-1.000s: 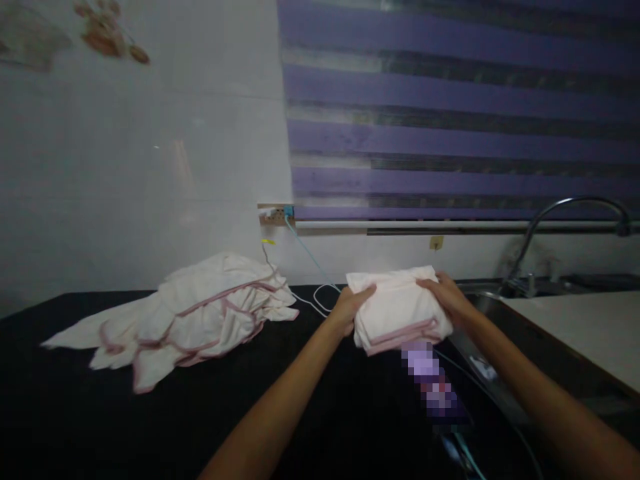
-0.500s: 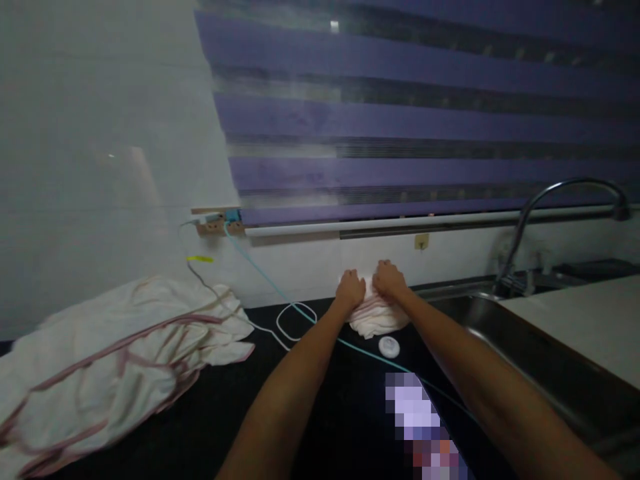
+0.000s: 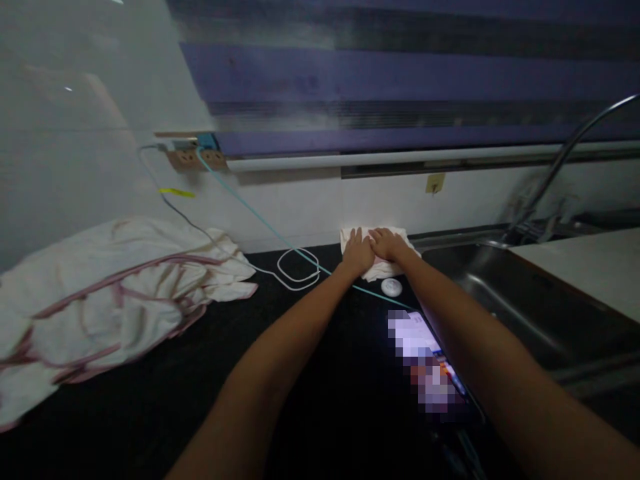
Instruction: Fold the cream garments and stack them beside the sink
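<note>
At the rear of the dark counter (image 3: 330, 380), beside the sink (image 3: 490, 293), the white cloth (image 3: 382, 270) lies beneath the left hand (image 3: 359, 253) and right hand (image 3: 387, 245), both laid flat, unclenched, apparently pressing it down; the next move presumably calls for even pressure.

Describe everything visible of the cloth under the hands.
The cloth is off-white, with some pink showing between the hands; it looks like soft, thin fabric. It appears folded into a compact, layered bundle, its front edge a little rumpled. It lies low at the back of the black counter, near the wall and left of the sink. The left hand and right hand rest on top, hiding much of it.
</note>
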Motion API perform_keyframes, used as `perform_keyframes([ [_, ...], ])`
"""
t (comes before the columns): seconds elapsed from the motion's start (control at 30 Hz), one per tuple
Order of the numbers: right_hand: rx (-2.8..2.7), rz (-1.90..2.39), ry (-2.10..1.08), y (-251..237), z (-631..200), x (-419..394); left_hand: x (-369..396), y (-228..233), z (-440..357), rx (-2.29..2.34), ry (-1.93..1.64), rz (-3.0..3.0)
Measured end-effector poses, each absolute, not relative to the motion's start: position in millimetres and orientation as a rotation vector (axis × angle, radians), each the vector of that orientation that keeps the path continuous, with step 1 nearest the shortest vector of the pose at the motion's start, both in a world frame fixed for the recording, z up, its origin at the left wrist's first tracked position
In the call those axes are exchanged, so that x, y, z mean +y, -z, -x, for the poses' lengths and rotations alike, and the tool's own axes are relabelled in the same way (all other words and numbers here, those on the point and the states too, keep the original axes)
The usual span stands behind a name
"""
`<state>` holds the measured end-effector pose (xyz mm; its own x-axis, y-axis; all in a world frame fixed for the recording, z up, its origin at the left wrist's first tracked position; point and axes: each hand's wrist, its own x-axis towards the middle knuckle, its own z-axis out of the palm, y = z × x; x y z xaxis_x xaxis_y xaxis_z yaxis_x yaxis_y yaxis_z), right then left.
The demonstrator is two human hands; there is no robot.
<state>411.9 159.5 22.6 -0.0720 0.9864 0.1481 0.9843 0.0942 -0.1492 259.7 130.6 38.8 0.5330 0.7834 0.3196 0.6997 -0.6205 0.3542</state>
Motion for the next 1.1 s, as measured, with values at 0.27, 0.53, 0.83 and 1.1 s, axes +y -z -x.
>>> perform_keyframes([
  [0.27,-2.16,2.032,-0.013,-21.8,-409.1,159.9,-49.1,-42.3,-103.2,0.871,-0.685,-2.516],
  [0.53,-2.187,2.114,0.089,-45.9,-391.5,144.7,-49.7,-3.4,-42.0,1.397,-0.451,-2.445],
  [0.83,-1.849,1.534,0.189,-89.6,-212.8,19.8,-52.1,-11.7,-41.6,1.433,-0.372,-2.533],
  [1.1,-2.254,1.796,-0.212,-10.1,-179.8,-56.8,-23.0,-8.8,-2.0,1.907,-0.211,-2.427],
])
